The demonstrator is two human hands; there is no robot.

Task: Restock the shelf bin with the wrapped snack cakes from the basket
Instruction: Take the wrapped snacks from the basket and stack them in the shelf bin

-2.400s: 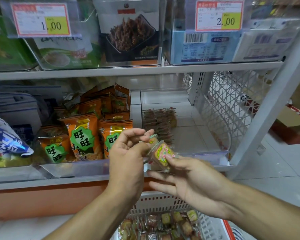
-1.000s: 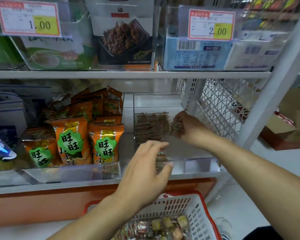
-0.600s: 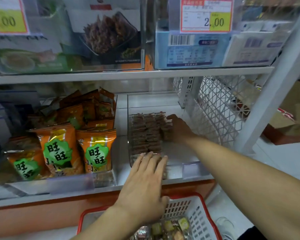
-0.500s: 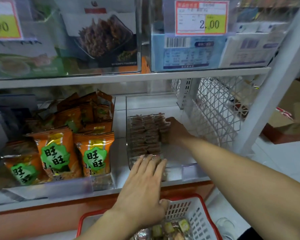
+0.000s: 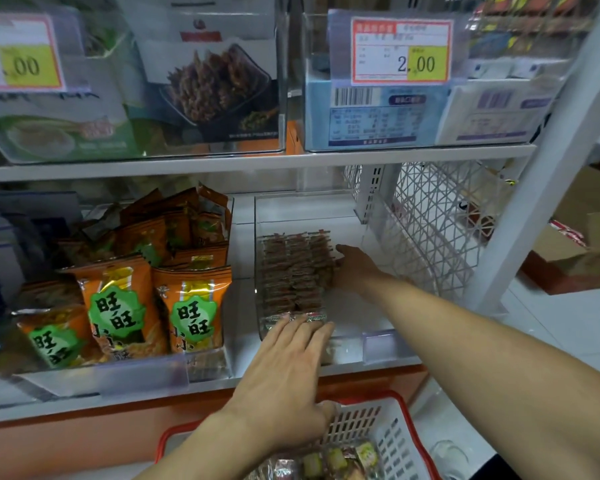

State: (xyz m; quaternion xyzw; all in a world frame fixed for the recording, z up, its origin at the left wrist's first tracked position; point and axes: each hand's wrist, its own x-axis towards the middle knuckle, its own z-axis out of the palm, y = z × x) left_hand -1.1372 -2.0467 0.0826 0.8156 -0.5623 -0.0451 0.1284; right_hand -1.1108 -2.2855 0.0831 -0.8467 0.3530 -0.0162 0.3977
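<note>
A clear shelf bin point(image 5: 378, 344) on the lower shelf holds several rows of wrapped snack cakes point(image 5: 293, 271) stacked along its left side. My right hand point(image 5: 352, 268) reaches deep into the bin and presses against the right side of the rows. My left hand point(image 5: 288, 372) lies flat with straight fingers on the bin's front wall, fingertips touching the front cakes. Below, a white basket point(image 5: 388, 434) with a red rim holds more wrapped cakes point(image 5: 329, 460).
Orange snack bags point(image 5: 125, 317) fill the bin to the left. Above hangs a shelf with clear bins and price tags point(image 5: 400, 50). A white lattice divider point(image 5: 430, 230) and the slanted shelf post point(image 5: 541, 157) stand on the right. Cardboard boxes point(image 5: 575, 251) sit on the floor.
My right hand went from holding a cake by the left hand into the bin, against the rows. My left hand dropped flat onto the bin's front. The view shifted left.
</note>
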